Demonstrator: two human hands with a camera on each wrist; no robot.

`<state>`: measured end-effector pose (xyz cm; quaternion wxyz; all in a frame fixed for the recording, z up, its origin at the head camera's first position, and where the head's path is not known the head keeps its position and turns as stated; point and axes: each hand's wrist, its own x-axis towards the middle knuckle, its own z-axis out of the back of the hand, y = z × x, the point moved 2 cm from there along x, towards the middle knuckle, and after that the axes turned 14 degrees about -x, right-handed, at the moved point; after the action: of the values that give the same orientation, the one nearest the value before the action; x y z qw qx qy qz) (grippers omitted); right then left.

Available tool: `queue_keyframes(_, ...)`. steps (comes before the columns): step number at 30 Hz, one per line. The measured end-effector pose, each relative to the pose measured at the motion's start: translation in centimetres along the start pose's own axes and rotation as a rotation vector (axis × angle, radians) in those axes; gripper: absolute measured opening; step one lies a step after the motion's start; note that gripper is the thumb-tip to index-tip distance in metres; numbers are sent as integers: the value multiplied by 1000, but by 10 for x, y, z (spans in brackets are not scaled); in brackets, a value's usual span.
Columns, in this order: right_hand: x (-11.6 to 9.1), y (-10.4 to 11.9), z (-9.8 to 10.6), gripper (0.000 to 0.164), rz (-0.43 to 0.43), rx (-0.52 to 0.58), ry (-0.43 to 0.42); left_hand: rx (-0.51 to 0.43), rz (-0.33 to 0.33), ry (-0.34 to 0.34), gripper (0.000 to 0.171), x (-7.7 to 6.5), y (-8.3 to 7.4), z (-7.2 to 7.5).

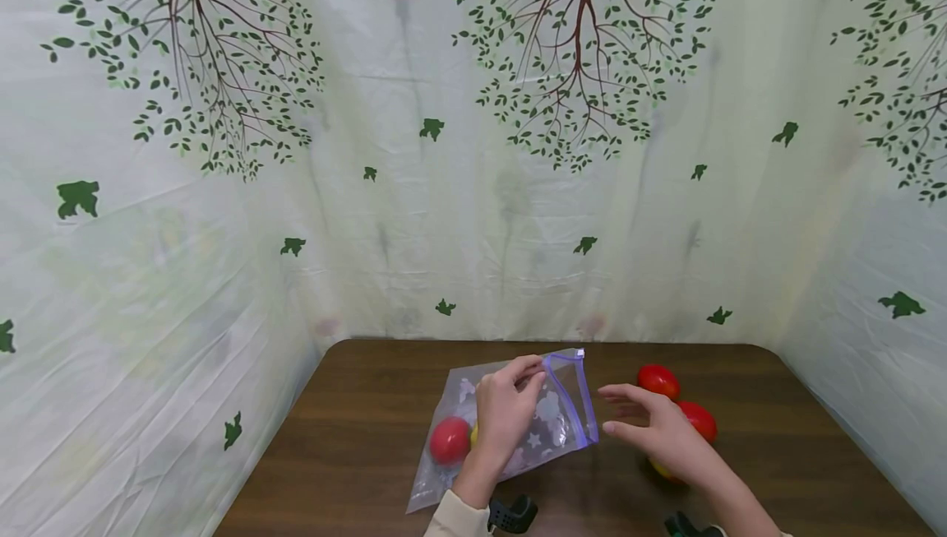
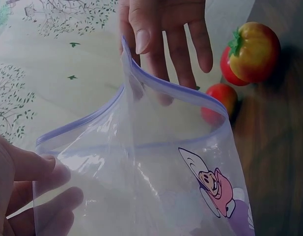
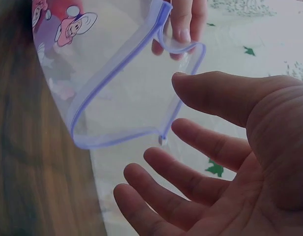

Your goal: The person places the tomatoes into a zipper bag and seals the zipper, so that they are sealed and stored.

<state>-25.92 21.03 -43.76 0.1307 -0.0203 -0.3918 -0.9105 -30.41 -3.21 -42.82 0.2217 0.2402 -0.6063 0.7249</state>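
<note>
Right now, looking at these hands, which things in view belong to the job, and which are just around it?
Part of the job, it seems:
- plastic bag, pinched by the left hand
- round red item inside it
- loose fruit near the right hand, probably

Just around it:
- table
- printed curtain
- black wrist strap

Clear plastic zip bag (image 1: 555, 422), purple zip strip, cartoon & star prints. L hand (image 1: 506, 409) pinches it nr the mouth, which gapes toward R hand (image 1: 666, 432), fingers apart, just beside it. Inside, toward the closed end: red round pc. (image 1: 449, 441) plus yellow pc. (image 1: 474, 436) (mostly hidden by L hand, shape unclear). By R hand: 3 red/yellow fruit pcs. (image 2: 259, 51), one w/ green top.
</note>
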Motion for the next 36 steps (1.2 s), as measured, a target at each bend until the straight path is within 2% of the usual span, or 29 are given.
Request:
queue_keyframes(14,-15,-22,6,49,-111,-101,-107,4,6,11,17,-1,1,-1)
queue_keyframes(23,-23,-32,14,49,-93,-225,-203,-11,29,16,19,-1,0,-1)
queue_keyframes(36,-28,-50,20,56,-160,-279,-200,-10,41,17,20,0,1,-1)
